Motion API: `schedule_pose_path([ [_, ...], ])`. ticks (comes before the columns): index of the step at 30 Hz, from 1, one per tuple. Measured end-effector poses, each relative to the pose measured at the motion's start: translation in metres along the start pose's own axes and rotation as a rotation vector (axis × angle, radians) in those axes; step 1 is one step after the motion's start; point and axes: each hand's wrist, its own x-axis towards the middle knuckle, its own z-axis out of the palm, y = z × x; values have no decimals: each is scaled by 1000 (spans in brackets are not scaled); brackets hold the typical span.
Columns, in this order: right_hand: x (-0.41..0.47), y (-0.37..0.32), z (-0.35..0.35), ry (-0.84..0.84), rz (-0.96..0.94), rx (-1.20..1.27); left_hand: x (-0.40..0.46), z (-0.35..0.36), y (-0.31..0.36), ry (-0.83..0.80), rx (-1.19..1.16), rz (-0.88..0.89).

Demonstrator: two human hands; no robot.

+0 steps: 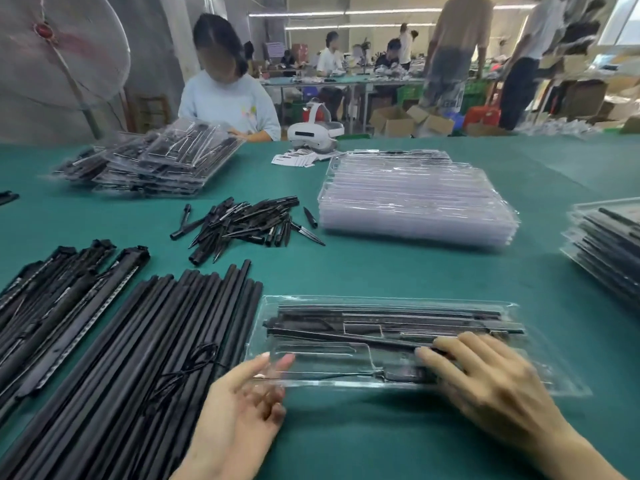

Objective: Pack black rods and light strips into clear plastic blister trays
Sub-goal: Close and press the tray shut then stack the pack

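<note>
A clear plastic blister tray (pixel 346 303) lies on the green table in front of me, with black rods and a light strip (pixel 381 323) set in its far slots. My right hand (pixel 485 382) lies flat on the tray's right half, fingers straight and pressing on a black piece. My left hand (pixel 242 403) is at the tray's near left corner, palm up, fingers relaxed and touching the edge. A large bundle of black rods (pixel 145 358) lies to the left. Light strips (pixel 52 306) lie further left.
A pile of short black spikes (pixel 242 223) sits mid-table. A stack of empty clear trays (pixel 415 202) stands behind my tray. Filled trays are stacked at far left (pixel 156 164) and right edge (pixel 606 254). A person sits opposite; a white headset (pixel 315 131) rests nearby.
</note>
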Motion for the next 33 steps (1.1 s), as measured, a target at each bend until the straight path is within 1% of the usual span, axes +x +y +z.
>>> schedule_pose_path([
  [1, 2, -3, 2, 10, -28, 12, -4, 5, -5, 26, -35, 3],
  [3, 4, -5, 4, 17, -60, 40, -9, 16, -18, 32, -7, 5],
  [6, 8, -6, 7, -10, -16, 86, -13, 33, -36, -28, 31, -72],
  [9, 10, -12, 11, -54, 21, 130, -14, 49, -46, -95, -16, -169],
  [11, 9, -14, 13, -81, 49, 155, -12, 56, -50, -111, -32, -187],
  [14, 12, -12, 11, -105, 81, 204, -8, 63, -57, -101, -36, -163],
  [17, 18, -15, 10, -127, 40, 218, -6, 72, -64, -132, -59, -150],
  [22, 24, -18, 7, -210, 21, 253, 0, 82, -70, -35, -114, -90],
  [25, 22, -22, 3, -204, 72, 257, 0, 81, -72, -37, -129, -61],
  [29, 18, -35, 3, -163, 145, 163, 1, 81, -75, -18, -174, -9],
  [33, 22, -47, 5, -122, 167, 23, 2, 83, -76, -6, -161, 30],
])
